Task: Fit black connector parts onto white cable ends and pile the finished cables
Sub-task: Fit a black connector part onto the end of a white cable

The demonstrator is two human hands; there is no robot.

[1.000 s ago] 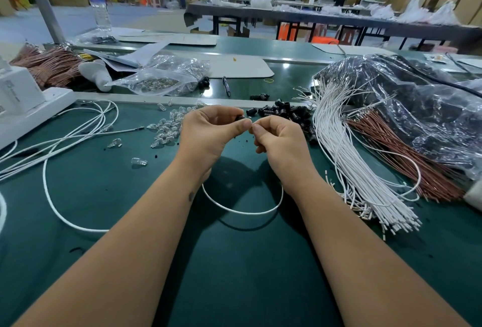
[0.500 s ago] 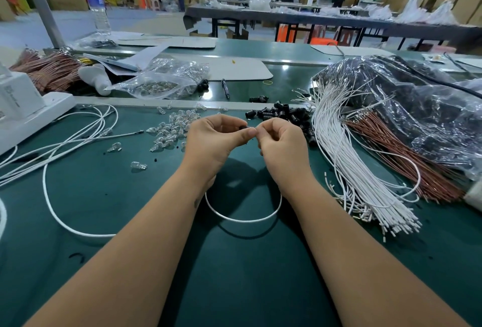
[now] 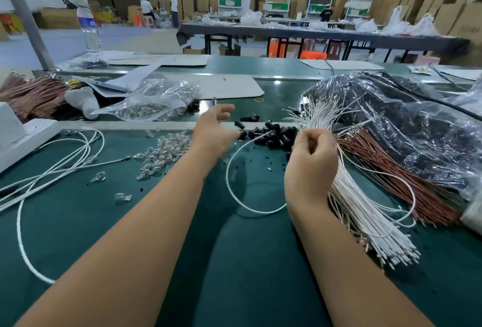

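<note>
Above black connectors [image 3: 271,135], spread left hand [image 3: 212,132]

The bench mat [image 3: 78,222] looked matt green, slightly rubbery. White cables [image 3: 365,212] at three o'clock had smooth plastic sheathing; copper-brown wires [image 3: 391,170] beside them gleamed. The black connector parts [image 3: 273,133] looked glossy plastic; the bag [image 3: 417,123] was crinkled, shiny film.
</note>
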